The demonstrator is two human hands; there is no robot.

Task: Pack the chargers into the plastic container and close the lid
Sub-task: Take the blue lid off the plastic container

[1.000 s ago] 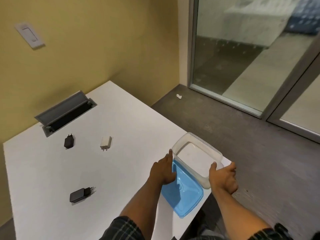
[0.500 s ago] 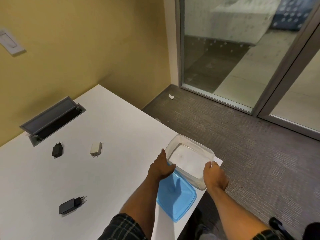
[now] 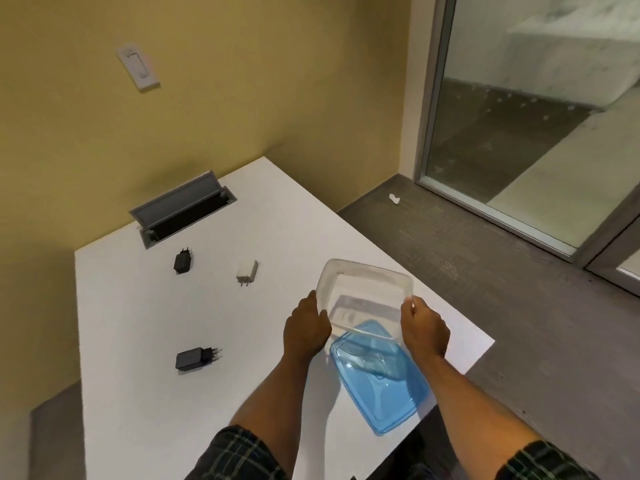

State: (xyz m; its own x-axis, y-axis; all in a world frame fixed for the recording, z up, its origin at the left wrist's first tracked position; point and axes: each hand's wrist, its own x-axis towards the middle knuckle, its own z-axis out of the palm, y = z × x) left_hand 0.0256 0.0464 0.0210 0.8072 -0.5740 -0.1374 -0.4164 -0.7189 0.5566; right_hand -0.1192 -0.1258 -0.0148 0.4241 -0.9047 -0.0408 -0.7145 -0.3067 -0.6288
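Left hand [image 3: 306,329] and right hand [image 3: 425,329] grip the clear container [image 3: 367,284] (no readable labels) above the blue lid [image 3: 379,382].

White bench [image 3: 145,341], set cornerwise against a yellow wall [image 3: 242,98]. At its 11 o'clock corner, a grey cable hatch [image 3: 180,211], lid raised. On the wall at 11 o'clock, a white switch plate [image 3: 138,67]. At 3 o'clock, grey carpet [image 3: 519,306], bearing a white scrap [image 3: 394,199] near the glass door [image 3: 519,116].
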